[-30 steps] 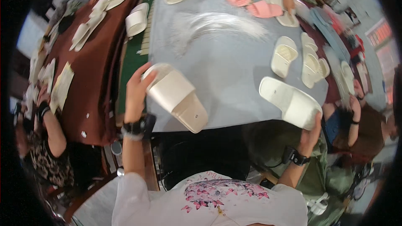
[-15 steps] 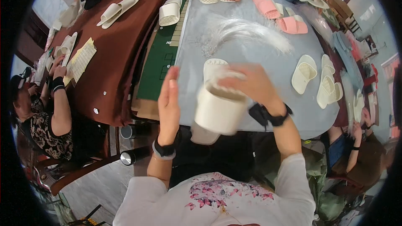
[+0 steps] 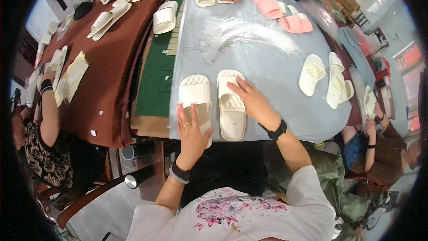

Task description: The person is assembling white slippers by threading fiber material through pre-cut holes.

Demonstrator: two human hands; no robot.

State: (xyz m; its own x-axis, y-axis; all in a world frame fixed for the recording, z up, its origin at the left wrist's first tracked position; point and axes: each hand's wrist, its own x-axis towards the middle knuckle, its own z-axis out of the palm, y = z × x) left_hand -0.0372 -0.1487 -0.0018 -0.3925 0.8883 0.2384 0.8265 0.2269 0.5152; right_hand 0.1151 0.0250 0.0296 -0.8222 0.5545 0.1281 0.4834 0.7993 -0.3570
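Two white slide slippers lie side by side near the front edge of the grey-covered table. Over the lower part of the left slipper [image 3: 195, 93] rests my left hand [image 3: 192, 127], its fingers spread. My right hand [image 3: 255, 103] reaches onto the right slipper [image 3: 232, 125] from its right side, fingers stretched across the strap area. Neither hand grips anything. The right slipper shows a quilted footbed; part of the left one is covered by my hand.
A heap of clear plastic bags [image 3: 245, 33] lies farther in. Pink slippers [image 3: 296, 23] and white slippers [image 3: 312, 75] sit to the right. A green mat [image 3: 156, 85] borders a brown-covered table [image 3: 109, 80] on the left. Co-workers handle slippers around both tables.
The white slipper that my right hand held up, blurred, is now down on the table beside another. My raised left hand has come down onto the left slipper.
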